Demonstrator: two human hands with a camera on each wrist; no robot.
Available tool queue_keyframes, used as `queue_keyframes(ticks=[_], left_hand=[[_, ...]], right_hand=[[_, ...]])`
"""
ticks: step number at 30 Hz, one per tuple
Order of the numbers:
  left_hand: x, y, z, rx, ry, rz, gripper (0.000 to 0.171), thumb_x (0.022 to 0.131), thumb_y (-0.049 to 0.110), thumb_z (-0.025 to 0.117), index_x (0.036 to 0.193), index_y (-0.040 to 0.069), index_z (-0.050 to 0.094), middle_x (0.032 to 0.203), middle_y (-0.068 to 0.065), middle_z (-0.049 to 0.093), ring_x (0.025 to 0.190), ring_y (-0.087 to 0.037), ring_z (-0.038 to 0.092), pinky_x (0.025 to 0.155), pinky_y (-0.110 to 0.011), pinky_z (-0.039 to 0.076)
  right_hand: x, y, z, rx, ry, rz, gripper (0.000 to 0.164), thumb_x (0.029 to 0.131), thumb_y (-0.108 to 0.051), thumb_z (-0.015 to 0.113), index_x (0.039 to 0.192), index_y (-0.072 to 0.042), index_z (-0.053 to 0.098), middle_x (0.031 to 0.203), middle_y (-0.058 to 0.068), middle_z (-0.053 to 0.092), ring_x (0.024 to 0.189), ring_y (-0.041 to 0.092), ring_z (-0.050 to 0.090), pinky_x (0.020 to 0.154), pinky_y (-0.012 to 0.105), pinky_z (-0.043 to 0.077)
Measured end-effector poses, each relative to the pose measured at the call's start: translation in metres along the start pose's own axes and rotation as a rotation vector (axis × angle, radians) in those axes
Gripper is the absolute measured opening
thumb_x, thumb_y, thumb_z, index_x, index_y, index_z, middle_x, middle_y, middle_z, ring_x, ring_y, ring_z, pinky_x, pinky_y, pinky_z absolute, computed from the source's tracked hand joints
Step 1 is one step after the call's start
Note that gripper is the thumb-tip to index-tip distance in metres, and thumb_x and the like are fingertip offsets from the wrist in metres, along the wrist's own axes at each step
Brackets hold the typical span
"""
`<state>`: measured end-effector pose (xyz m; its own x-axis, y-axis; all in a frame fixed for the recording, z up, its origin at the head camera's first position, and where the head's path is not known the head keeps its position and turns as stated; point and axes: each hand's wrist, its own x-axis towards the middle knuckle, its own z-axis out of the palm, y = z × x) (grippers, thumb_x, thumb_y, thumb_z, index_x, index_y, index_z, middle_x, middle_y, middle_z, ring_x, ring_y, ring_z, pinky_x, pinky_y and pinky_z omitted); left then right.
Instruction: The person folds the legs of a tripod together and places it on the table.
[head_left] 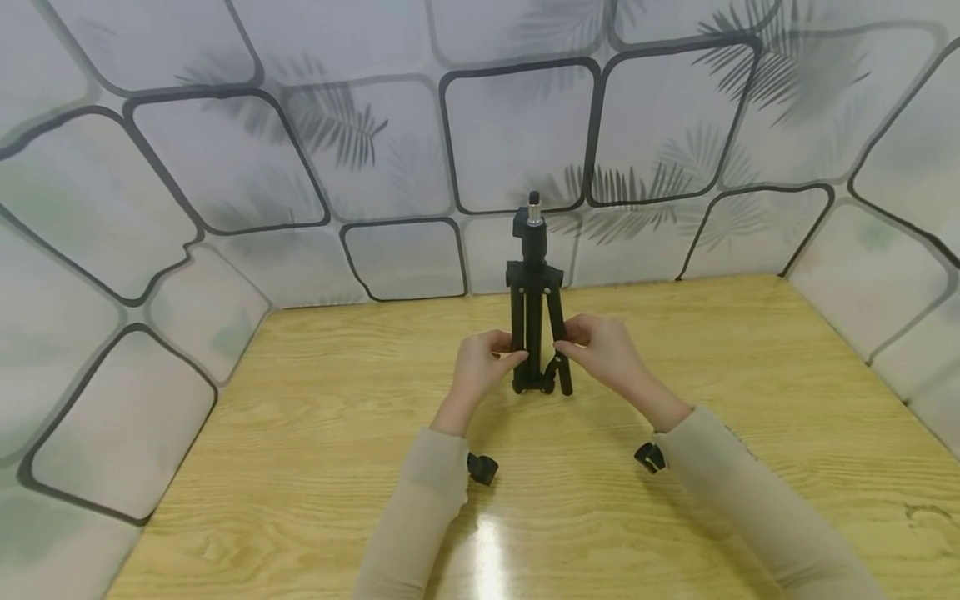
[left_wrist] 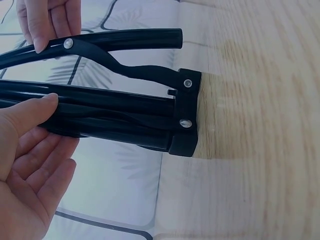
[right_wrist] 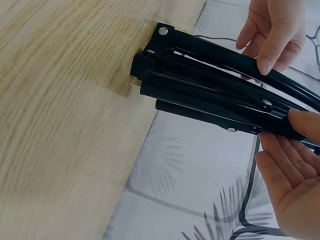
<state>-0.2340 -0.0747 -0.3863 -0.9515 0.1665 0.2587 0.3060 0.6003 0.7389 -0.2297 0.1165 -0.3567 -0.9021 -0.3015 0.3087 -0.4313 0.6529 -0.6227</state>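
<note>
Both hands pinch the legs of a small black tripod (head_left: 534, 312) that stands upright on the wooden table (head_left: 315, 467).

The left hand (head_left: 480, 367) has its thumb pressed against the left side of the folded legs, the other fingers loosely curved behind them; in the left wrist view the thumb (left_wrist: 35, 112) lies along the bundled legs while the palm stays open below. The right hand (head_left: 603, 346) grips the right leg (head_left: 558, 350) between thumb and fingertips, and that leg stands slightly spread from the others. Just below both grips the tripod's base hub (left_wrist: 185, 117) rests on the table; above them the mounting screw head (head_left: 534, 208) rises against the patterned wall (head_left: 225, 158). Nearer the person, beige sleeves (head_left: 420, 508) cover both forearms.
</note>
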Motion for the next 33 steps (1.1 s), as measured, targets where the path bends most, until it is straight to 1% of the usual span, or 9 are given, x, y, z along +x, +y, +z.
queue_keyframes(ticks=[8, 16, 26, 33], left_hand=[[-0.001, -0.004, 0.002, -0.024, -0.006, -0.027, 0.025, 0.080, 0.022, 0.067, 0.096, 0.003, 0.065, 0.089, -0.006, 0.065, 0.082, -0.016, 0.060, 0.071, -0.025, 0.049], [-0.001, -0.007, 0.003, -0.043, -0.002, -0.004, 0.023, 0.080, 0.022, 0.067, 0.095, 0.004, 0.066, 0.087, -0.005, 0.065, 0.080, -0.015, 0.060, 0.070, -0.026, 0.050], [0.000, -0.006, 0.003, -0.054, -0.002, -0.025, 0.023, 0.080, 0.022, 0.067, 0.096, 0.006, 0.066, 0.087, -0.004, 0.065, 0.080, -0.014, 0.060, 0.070, -0.025, 0.049], [0.001, -0.005, 0.003, -0.062, 0.002, -0.026, 0.023, 0.079, 0.022, 0.068, 0.096, 0.005, 0.066, 0.087, -0.004, 0.065, 0.080, -0.014, 0.060, 0.070, -0.025, 0.049]], right_hand=[[0.000, 0.001, 0.005, 0.006, 0.011, 0.003, 0.021, 0.082, -0.015, 0.064, 0.095, 0.001, 0.064, 0.088, 0.013, 0.065, 0.078, 0.024, 0.062, 0.069, 0.040, 0.050], [0.001, 0.000, 0.008, 0.023, 0.038, -0.008, 0.020, 0.082, -0.014, 0.064, 0.094, 0.001, 0.063, 0.087, 0.014, 0.065, 0.078, 0.025, 0.062, 0.068, 0.039, 0.050], [0.004, -0.001, 0.010, 0.025, 0.059, -0.009, 0.019, 0.082, -0.014, 0.064, 0.094, 0.002, 0.063, 0.086, 0.013, 0.065, 0.077, 0.025, 0.062, 0.069, 0.039, 0.050], [0.005, -0.001, 0.011, 0.038, 0.069, -0.008, 0.019, 0.082, -0.014, 0.064, 0.093, 0.001, 0.063, 0.086, 0.013, 0.065, 0.077, 0.025, 0.062, 0.069, 0.039, 0.050]])
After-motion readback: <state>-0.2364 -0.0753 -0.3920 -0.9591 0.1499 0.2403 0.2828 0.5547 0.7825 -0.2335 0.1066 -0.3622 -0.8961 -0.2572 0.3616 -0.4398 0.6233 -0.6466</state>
